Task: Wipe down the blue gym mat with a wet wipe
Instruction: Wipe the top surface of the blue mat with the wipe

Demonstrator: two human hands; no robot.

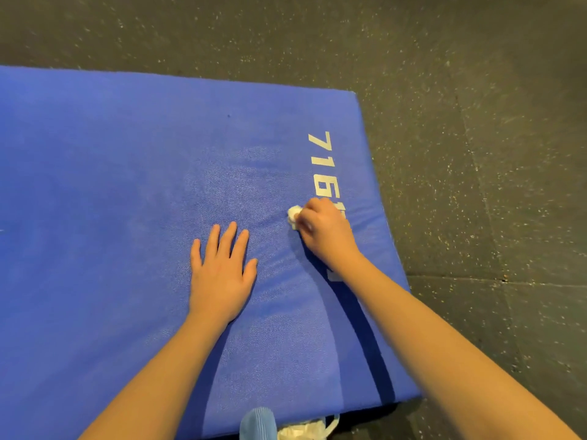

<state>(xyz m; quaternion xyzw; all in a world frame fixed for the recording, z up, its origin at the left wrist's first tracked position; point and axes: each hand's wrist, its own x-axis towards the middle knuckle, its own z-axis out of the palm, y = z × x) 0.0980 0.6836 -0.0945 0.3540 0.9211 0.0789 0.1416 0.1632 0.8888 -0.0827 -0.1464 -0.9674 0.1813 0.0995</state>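
Dark speckled rubber floor (476,154) under the blue gym mat (111,185) on my head view. Left hand (220,274) lies flat on the mat, fingers straight and spread, holding nothing. Right hand (324,230) has its fingers curled round a balled wet wipe (293,215), pressed to the mat; the wipe pokes out at the fingertips. White digits (320,166) run on beyond those fingers, partly covered. I see a blue fabric item (257,422) at the mat's near edge, well behind both hands.

Mat (111,185) running off the left edge, wipe (293,215) mostly buried in the right hand (324,230), white print (320,160) past 716 covered by that hand and forearm (413,312), blue ribbed thing (257,422) and white crumpled thing (301,431) cut by the bottom edge, unidentifiable
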